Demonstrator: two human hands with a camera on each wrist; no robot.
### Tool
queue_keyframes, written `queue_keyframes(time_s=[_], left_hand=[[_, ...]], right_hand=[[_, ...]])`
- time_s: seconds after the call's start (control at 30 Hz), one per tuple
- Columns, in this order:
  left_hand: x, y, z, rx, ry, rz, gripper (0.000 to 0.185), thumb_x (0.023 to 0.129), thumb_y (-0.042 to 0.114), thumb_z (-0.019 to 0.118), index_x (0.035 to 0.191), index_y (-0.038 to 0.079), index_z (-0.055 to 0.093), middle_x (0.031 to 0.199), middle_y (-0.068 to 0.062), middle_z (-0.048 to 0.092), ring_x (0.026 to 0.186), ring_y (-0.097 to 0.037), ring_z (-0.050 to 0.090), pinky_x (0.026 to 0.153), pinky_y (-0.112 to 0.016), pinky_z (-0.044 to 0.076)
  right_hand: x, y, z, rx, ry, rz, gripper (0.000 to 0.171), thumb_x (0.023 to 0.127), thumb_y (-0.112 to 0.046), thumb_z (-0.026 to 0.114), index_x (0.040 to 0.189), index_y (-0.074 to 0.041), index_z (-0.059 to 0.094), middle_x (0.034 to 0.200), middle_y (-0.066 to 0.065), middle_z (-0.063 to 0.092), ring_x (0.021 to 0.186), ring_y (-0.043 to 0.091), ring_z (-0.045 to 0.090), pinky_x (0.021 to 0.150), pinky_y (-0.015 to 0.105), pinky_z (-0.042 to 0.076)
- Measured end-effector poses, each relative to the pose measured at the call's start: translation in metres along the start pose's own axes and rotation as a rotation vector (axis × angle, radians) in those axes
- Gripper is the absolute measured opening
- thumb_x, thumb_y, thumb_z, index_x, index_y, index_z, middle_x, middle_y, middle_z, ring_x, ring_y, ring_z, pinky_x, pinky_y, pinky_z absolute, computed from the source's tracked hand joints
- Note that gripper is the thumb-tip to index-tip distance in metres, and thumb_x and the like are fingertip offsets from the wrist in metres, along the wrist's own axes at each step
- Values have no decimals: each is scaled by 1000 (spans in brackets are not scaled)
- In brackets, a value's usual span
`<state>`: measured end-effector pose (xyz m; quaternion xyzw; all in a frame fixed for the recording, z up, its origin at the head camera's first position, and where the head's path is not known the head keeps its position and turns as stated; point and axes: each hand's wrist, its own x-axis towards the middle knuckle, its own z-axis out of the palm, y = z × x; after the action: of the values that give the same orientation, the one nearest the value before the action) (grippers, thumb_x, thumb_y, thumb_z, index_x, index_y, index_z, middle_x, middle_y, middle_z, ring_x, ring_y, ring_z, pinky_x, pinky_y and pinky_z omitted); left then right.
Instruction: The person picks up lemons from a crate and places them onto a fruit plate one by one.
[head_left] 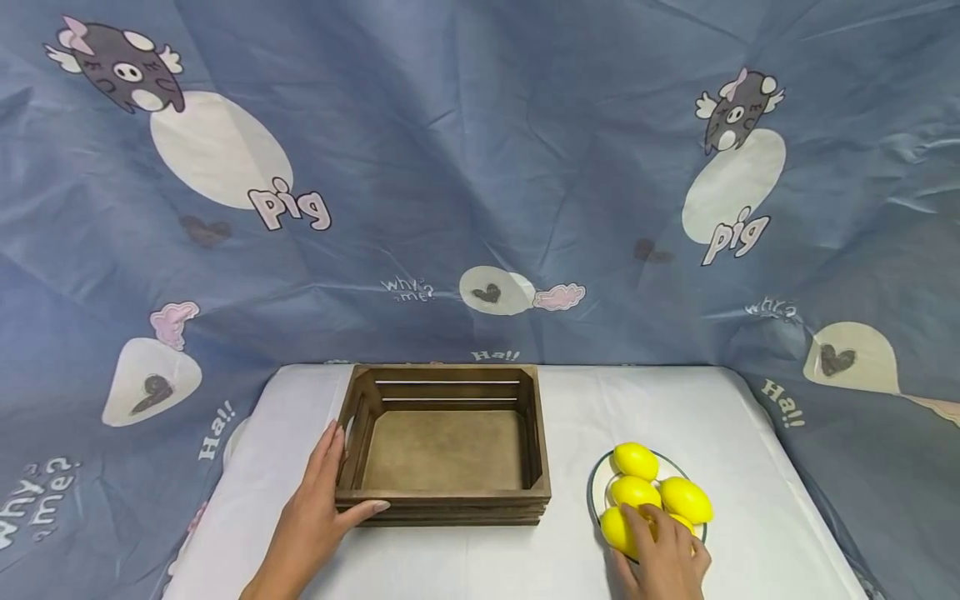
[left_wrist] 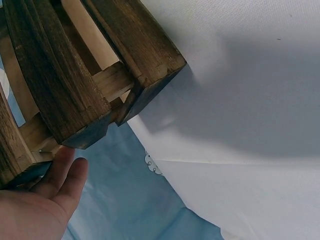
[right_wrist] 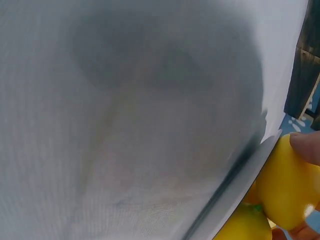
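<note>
My left hand (head_left: 311, 508) rests against the left side of a brown wooden slatted crate (head_left: 442, 510), its fingers stretched along that side and its thumb over the front edge. In the left wrist view two extended fingers (left_wrist: 75, 182) touch the slats. On the right, several yellow lemons (head_left: 686, 498) lie on a white plate with a dark rim (head_left: 591, 490). My right hand (head_left: 663, 562) reaches over the plate's near part and grips the near-left lemon (head_left: 617, 529). The right wrist view shows the thumb on this lemon (right_wrist: 285, 185) and fingertips at its other side.
A white cloth (head_left: 480, 567) covers the table. Blue printed fabric (head_left: 480, 167) hangs behind and along both sides. The crate's inside shows a bare wooden floor (head_left: 446, 450). White cloth lies between the crate and the plate.
</note>
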<state>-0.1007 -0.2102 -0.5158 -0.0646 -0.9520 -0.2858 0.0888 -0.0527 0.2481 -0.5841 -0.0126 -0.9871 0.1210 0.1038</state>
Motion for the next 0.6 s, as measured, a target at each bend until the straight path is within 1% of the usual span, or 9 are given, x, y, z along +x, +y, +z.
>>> queue_keyframes(time_s=[0.13, 0.23, 0.33, 0.43, 0.5, 0.53, 0.6], left_hand=[[1, -1, 0, 1, -7, -7, 125, 79, 34, 94, 169, 8, 11, 175, -11, 7, 142, -48, 41, 88, -60, 54], [1, -1, 1, 0, -6, -5, 125, 79, 36, 93, 169, 9, 11, 175, -10, 8, 143, -48, 41, 87, -60, 54], [1, -1, 1, -1, -4, 4, 124, 80, 37, 93, 169, 9, 11, 175, -9, 8, 143, -47, 41, 87, -59, 54], [1, -1, 1, 0, -11, 4, 124, 80, 37, 92, 169, 9, 10, 175, -9, 6, 143, -47, 41, 86, -58, 55], [1, -1, 0, -2, -16, -4, 124, 81, 39, 92, 169, 9, 10, 175, -9, 6, 143, -47, 41, 87, -58, 55], [1, -1, 0, -2, -19, -9, 124, 81, 41, 91, 169, 9, 10, 175, -9, 6, 143, -47, 41, 87, -59, 55], [1, -1, 0, -1, -21, -18, 124, 81, 42, 90, 169, 9, 10, 175, -10, 6, 143, -47, 41, 88, -60, 54]], right_hand=[[0, -1, 1, 18, 19, -1, 64, 70, -25, 96, 126, -8, 69, 127, 19, 55, 114, 45, 50, 92, 69, 34], [-1, -1, 4, 25, 58, -15, 63, 70, -26, 97, 124, -8, 69, 127, 19, 56, 114, 45, 51, 91, 67, 36], [-2, -1, 5, 46, 112, -29, 62, 69, -25, 96, 122, -7, 70, 126, 18, 56, 114, 44, 50, 89, 65, 36], [-1, 2, 4, 88, 192, -46, 60, 69, -24, 93, 121, -5, 70, 125, 17, 57, 112, 42, 50, 86, 62, 34], [1, 7, 2, 140, 268, -73, 53, 77, -29, 86, 120, -3, 70, 123, 17, 58, 109, 42, 51, 83, 61, 34], [2, 10, 0, 156, 300, -77, 51, 79, -30, 83, 120, -2, 69, 122, 17, 58, 108, 42, 52, 82, 61, 34], [4, 15, -6, 188, 332, -59, 48, 83, -29, 78, 121, -1, 67, 122, 17, 58, 108, 43, 51, 83, 61, 34]])
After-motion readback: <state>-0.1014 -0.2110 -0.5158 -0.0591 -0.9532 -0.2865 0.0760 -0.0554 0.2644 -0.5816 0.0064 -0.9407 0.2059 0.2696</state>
